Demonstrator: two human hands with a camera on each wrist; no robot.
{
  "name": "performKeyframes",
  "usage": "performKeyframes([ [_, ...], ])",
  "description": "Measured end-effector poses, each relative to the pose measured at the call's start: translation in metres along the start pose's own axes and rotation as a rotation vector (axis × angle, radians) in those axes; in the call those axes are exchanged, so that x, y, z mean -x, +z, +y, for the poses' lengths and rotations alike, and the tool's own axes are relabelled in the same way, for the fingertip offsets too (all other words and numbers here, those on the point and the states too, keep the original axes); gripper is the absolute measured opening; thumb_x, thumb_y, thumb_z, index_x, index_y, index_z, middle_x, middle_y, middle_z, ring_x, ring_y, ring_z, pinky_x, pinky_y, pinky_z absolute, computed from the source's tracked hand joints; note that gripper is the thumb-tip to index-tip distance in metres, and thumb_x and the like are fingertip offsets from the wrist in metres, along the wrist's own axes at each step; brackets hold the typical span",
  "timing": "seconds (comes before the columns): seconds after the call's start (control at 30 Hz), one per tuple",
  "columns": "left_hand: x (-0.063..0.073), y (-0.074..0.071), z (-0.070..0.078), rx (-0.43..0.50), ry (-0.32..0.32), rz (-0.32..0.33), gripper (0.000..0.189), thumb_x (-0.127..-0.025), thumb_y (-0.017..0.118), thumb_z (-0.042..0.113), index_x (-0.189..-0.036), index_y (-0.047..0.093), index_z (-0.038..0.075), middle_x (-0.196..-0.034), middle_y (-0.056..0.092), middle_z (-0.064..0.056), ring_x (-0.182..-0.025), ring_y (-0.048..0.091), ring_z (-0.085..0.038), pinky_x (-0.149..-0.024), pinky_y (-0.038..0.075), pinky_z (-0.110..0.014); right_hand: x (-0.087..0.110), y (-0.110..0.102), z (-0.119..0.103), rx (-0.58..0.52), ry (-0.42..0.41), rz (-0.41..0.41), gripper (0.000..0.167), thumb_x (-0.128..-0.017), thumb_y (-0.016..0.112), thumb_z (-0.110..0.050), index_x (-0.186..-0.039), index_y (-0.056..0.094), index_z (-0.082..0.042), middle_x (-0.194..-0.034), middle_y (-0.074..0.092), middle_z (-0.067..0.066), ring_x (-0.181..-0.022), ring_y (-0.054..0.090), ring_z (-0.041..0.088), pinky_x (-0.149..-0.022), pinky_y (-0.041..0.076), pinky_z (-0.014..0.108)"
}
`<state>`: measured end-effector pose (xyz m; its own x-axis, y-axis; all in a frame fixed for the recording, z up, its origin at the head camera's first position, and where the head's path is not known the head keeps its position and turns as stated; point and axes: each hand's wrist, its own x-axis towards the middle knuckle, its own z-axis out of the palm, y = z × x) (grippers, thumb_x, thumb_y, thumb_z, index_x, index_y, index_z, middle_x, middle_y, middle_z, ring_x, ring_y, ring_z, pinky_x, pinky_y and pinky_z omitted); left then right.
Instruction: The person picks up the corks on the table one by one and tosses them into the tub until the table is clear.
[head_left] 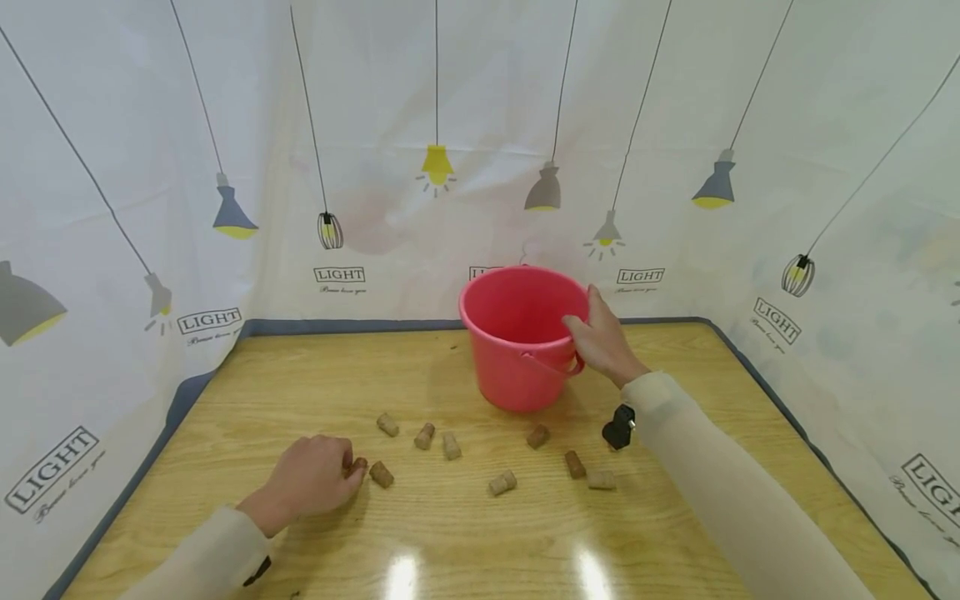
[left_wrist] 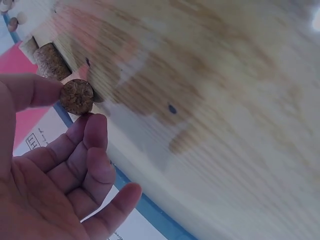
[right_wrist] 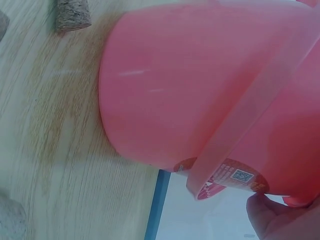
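My left hand (head_left: 311,477) is low over the left part of the table, pinching a brown cork (left_wrist: 76,97) between thumb and index finger, its round end facing the wrist camera. Beside it lies another cork (head_left: 381,475). My right hand (head_left: 602,340) grips the right rim of a red plastic bucket (head_left: 517,377), thumb over the edge. The bucket's handle (right_wrist: 250,107) hangs down along its side, and a label with a square code (right_wrist: 242,175) shows near the rim. What the bucket's bottom holds is hidden by its front wall.
Several corks lie scattered in front of the bucket, among them a pale cork (head_left: 451,446), a dark cork (head_left: 575,464) and one cork (head_left: 502,482) nearer the front. A white printed curtain (head_left: 420,242) stands around the back and sides of the wooden table (head_left: 450,542).
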<state>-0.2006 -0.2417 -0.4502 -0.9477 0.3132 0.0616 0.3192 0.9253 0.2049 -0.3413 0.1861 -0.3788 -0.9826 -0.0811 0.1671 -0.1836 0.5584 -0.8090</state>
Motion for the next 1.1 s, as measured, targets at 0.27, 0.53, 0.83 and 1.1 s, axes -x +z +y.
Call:
performKeyframes([
  [0.27, -0.0014, 0.0007, 0.0022, 0.026, -0.033, -0.012, 0.038, -0.093, 0.071, 0.023, -0.059, 0.054, 0.019, -0.05, 0.045, 0.007, -0.044, 0.034, -0.006, -0.044, 0.027, -0.024, 0.0013, 0.0, 0.0004, -0.009, -0.004, 0.004, 0.078, -0.104, 0.042, -0.027, -0.163, -0.001, 0.0, -0.17, 0.012, 0.019, -0.154, 0.018, 0.038, -0.121, 0.022, 0.057],
  [0.53, -0.0019, 0.0012, 0.002, 0.048, -0.058, -0.022, 0.047, -0.093, 0.07, 0.023, -0.05, 0.05, 0.019, -0.043, 0.032, 0.012, -0.041, 0.025, -0.004, -0.042, 0.02, -0.023, 0.0001, 0.0007, 0.001, -0.011, -0.01, 0.014, 0.076, -0.102, 0.039, -0.023, -0.163, 0.0, 0.001, -0.17, 0.011, 0.02, -0.154, 0.017, 0.037, -0.122, 0.02, 0.055],
  [0.83, -0.0014, 0.0007, 0.0015, 0.073, -0.085, -0.03, 0.044, -0.093, 0.07, 0.023, -0.052, 0.054, 0.019, -0.042, 0.037, 0.012, -0.041, 0.03, -0.006, -0.042, 0.023, -0.023, 0.0, 0.0022, -0.0005, -0.024, -0.014, 0.026, 0.075, -0.101, 0.039, -0.02, -0.163, 0.002, 0.001, -0.167, 0.018, 0.022, -0.15, 0.027, 0.039, -0.12, 0.026, 0.056],
  [1.1, -0.0012, -0.0032, -0.0004, 0.089, -0.087, -0.018, 0.039, -0.093, 0.069, 0.022, -0.056, 0.058, 0.019, -0.045, 0.044, 0.009, -0.042, 0.035, -0.006, -0.042, 0.026, -0.023, 0.0001, 0.0014, 0.0004, -0.013, -0.016, 0.027, 0.074, -0.101, 0.038, -0.018, -0.162, 0.001, 0.002, -0.168, 0.017, 0.023, -0.151, 0.025, 0.039, -0.12, 0.025, 0.057],
])
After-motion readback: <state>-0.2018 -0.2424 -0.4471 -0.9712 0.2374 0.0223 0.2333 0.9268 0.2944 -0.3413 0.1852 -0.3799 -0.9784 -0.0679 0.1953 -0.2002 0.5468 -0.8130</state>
